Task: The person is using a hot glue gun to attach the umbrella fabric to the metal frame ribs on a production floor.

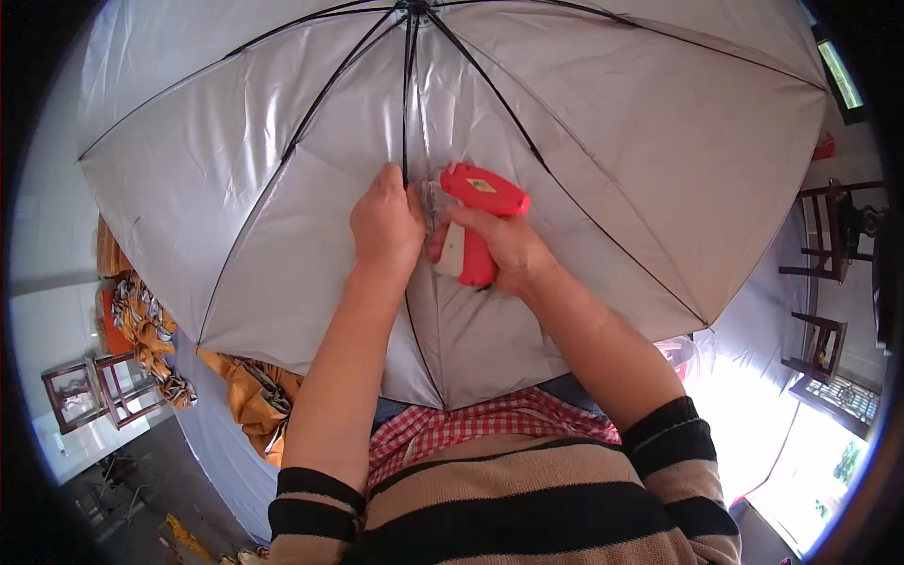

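An open umbrella with a silver inner lining (282,188) and thin black ribs fills most of the view, its inside facing me. My left hand (386,226) pinches the lining against the central rib. My right hand (508,250) grips a red tagging gun (476,221) with a white trigger. The gun's nose points left at the rib, right beside my left fingers. Red checked cloth (443,428) lies on my lap under the umbrella's lower edge.
Orange patterned fabric (151,330) is piled at the left, near small dark wooden stools (94,391). Dark wooden chairs (829,235) stand at the right. A bright doorway (782,443) glares at the lower right.
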### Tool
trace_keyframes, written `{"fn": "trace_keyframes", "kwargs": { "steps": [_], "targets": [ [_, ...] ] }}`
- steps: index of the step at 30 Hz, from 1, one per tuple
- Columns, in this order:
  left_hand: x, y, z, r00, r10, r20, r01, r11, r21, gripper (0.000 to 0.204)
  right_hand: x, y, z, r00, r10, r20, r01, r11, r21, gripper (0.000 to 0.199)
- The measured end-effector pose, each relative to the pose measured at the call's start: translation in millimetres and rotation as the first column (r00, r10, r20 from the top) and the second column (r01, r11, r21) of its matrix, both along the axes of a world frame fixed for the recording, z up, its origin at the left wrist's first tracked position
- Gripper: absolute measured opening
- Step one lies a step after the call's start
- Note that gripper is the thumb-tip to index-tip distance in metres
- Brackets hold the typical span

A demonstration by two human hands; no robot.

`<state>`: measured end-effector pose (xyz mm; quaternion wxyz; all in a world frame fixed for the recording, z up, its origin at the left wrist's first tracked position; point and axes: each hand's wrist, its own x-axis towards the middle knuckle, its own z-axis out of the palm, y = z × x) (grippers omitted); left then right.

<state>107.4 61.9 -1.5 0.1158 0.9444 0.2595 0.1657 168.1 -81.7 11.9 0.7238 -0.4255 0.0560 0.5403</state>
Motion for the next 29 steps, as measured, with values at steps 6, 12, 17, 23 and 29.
{"fn": "trace_keyframes", "kwargs": {
  "steps": [6, 12, 17, 23, 29],
  "targets": [
    [-9, -3, 3, 0.953, 0.212, 0.218, 0.0, 0.716, -0.698, 0.013, 4, 2, -7, 0.999, 0.031, -0.044, -0.031, 0.999, 0.01, 0.025],
    [-15, -1, 7, 0.928, 0.295, 0.229, 0.054, 0.501, -0.864, 0.013, -4, 0, 1, 1.0, -0.004, 0.021, 0.005, 1.0, -0.026, 0.024],
    [-14, 1, 3, 0.934, 0.273, 0.23, 0.081, 0.467, -0.881, 0.012, -1, -1, 4, 0.998, 0.049, 0.03, -0.048, 0.998, -0.029, 0.021],
    [-10, -2, 2, 0.937, 0.285, 0.204, 0.089, 0.37, -0.925, 0.011, 14, -7, 0, 0.976, 0.207, -0.074, -0.201, 0.977, 0.073, 0.021],
    [-10, -2, 3, 0.939, 0.274, 0.21, 0.071, 0.441, -0.895, 0.011, 15, -6, -1, 0.974, 0.224, -0.027, -0.22, 0.97, 0.107, 0.022]
  ]
}}
